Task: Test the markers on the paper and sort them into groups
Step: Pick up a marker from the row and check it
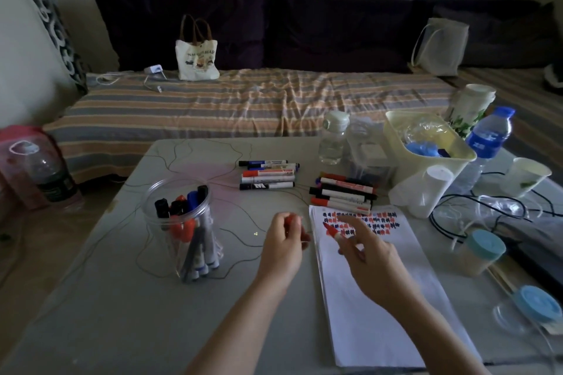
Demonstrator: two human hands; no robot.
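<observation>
My right hand holds an uncapped red marker, its tip over the top of the white paper, which carries rows of red and dark test marks. My left hand pinches the marker's red cap just left of the paper. A clear jar to the left stands upright with several markers in it. Two groups of markers lie on the table: one group further back, another group right above the paper.
A cream bin with plastic items, water bottles, paper cups, blue-lidded jars and black cables crowd the table's right side. A large bottle stands at far left. A striped couch lies behind.
</observation>
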